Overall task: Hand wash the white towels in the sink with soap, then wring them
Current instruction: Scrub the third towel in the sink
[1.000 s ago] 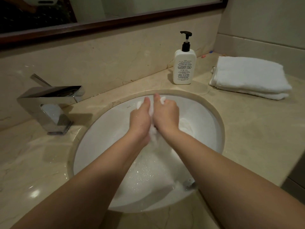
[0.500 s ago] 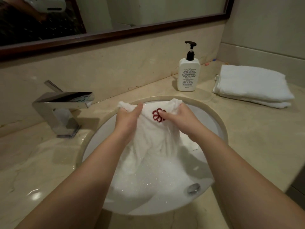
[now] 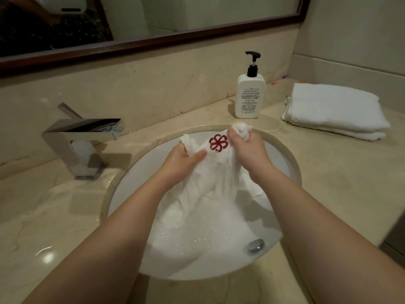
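A wet white towel (image 3: 210,185) with a red flower emblem hangs from both hands over the round white sink (image 3: 140,172). My left hand (image 3: 182,163) grips its upper left edge, thumb across the cloth. My right hand (image 3: 247,148) bunches the upper right corner in curled fingers. The towel's lower part trails into soapy foam (image 3: 197,238) in the basin. A white soap pump bottle (image 3: 249,95) stands behind the sink.
A square chrome tap (image 3: 81,141) stands at the sink's left. Folded white towels (image 3: 335,110) lie stacked on the marble counter (image 3: 339,172) at the right. The metal drain plug (image 3: 255,245) shows near the basin's front. A framed mirror runs along the wall.
My hands went from pressed together rubbing the towel to lifting and spreading its top edge, showing the red emblem. Now the right hand bunches its corner higher.
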`<act>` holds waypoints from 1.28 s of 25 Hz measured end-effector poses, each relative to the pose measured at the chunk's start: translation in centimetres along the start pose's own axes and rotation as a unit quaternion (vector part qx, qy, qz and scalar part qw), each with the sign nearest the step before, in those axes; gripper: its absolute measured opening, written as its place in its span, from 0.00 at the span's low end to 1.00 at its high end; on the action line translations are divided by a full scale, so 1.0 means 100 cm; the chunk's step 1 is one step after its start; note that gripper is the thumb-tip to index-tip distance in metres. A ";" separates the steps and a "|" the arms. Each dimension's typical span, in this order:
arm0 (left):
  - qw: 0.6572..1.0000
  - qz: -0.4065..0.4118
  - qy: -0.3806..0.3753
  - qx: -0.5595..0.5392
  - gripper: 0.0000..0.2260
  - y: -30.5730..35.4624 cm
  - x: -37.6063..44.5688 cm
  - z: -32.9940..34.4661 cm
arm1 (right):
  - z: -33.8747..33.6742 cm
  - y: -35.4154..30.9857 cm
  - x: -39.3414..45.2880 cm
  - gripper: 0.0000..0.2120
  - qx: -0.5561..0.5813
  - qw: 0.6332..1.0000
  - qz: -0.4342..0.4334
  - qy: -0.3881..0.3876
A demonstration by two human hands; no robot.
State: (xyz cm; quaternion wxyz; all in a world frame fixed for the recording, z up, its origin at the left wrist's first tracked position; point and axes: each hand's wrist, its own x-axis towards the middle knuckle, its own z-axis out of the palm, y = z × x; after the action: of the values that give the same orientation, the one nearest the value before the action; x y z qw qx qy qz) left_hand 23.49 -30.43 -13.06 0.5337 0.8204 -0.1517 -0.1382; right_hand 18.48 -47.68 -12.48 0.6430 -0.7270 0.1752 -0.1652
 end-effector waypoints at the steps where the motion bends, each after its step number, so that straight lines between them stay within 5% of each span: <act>1: 0.999 -0.007 0.007 -0.034 0.11 0.001 0.001 0.003 | 0.006 -0.001 -0.003 0.09 0.029 1.000 0.000 0.011; 4: 0.962 -0.090 0.034 -0.256 0.18 0.009 0.005 0.018 | 0.016 -0.007 -0.011 0.11 0.080 0.994 0.009 0.071; 7: 0.912 -0.123 0.026 -0.392 0.26 0.015 0.001 0.032 | 0.029 -0.010 -0.023 0.22 0.019 0.999 0.001 0.036; 9: 0.905 -0.123 0.026 -0.407 0.24 0.017 -0.003 0.036 | 0.042 -0.011 -0.033 0.29 -0.071 0.997 -0.018 0.029; 12: 0.921 -0.083 0.002 -0.381 0.27 0.026 -0.011 0.042 | 0.046 -0.008 -0.024 0.26 -0.120 0.987 -0.036 0.104; 15: 0.954 -0.058 0.103 -0.276 0.19 0.028 -0.008 0.047 | 0.041 -0.009 -0.018 0.24 -0.070 0.992 -0.013 0.104; 17: 0.934 -0.096 0.161 -0.304 0.17 0.023 -0.003 0.042 | 0.039 -0.007 -0.021 0.24 -0.019 0.996 0.027 0.078; 21: 0.893 -0.156 0.119 -0.404 0.14 0.020 0.000 0.036 | 0.027 -0.003 -0.019 0.31 0.075 0.978 0.164 0.106; 24: 0.921 -0.142 0.049 -0.359 0.18 0.027 -0.008 0.046 | 0.040 -0.004 -0.029 0.21 -0.018 0.992 0.040 0.118; 26: 0.922 -0.134 0.007 -0.364 0.25 0.031 -0.011 0.053 | 0.043 -0.010 -0.031 0.23 -0.042 0.992 -0.004 0.119; 32: 0.913 -0.155 0.089 -0.367 0.20 0.023 0.001 0.044 | 0.055 -0.016 -0.045 0.26 -0.035 0.999 -0.007 0.040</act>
State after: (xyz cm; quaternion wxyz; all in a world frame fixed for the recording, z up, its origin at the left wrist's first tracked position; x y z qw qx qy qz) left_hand 21.62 -34.98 -12.70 0.7804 0.5888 0.0870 -0.1918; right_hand 17.14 -40.53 -11.64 0.6084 -0.7433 0.2011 -0.1925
